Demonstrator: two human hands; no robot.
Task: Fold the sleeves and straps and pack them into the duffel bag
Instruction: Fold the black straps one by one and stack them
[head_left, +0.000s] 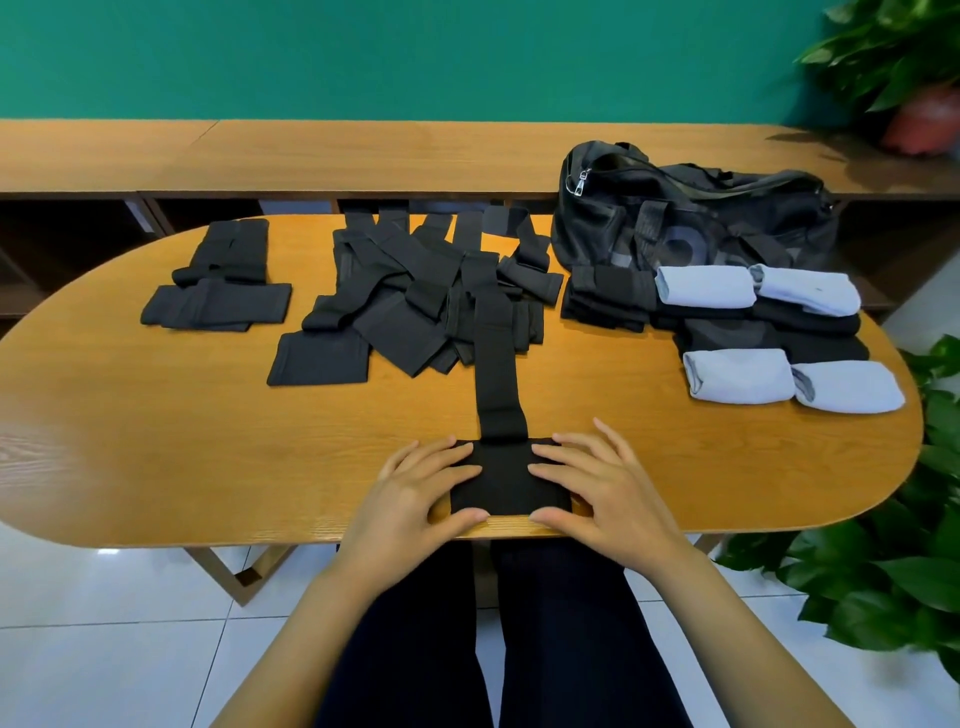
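A black sleeve (506, 480) lies flat at the table's near edge, its long strap (496, 358) running away from me toward the pile. My left hand (421, 488) presses on the sleeve's left side and my right hand (597, 480) on its right side, fingers spread and nearly straight. A loose heap of black sleeves and straps (415, 291) fills the middle of the table. Two black pieces (218, 291) lie at the left. Folded black sleeves (608, 296) and light blue rolled sleeves (737, 376) sit at the right. The black duffel bag (691, 218) stands behind them.
The oval wooden table (156, 441) has bare wood at its front left. A long wooden shelf (311, 156) runs behind it under a green wall. Potted plants (883, 571) stand at the right, one (914, 73) on the shelf.
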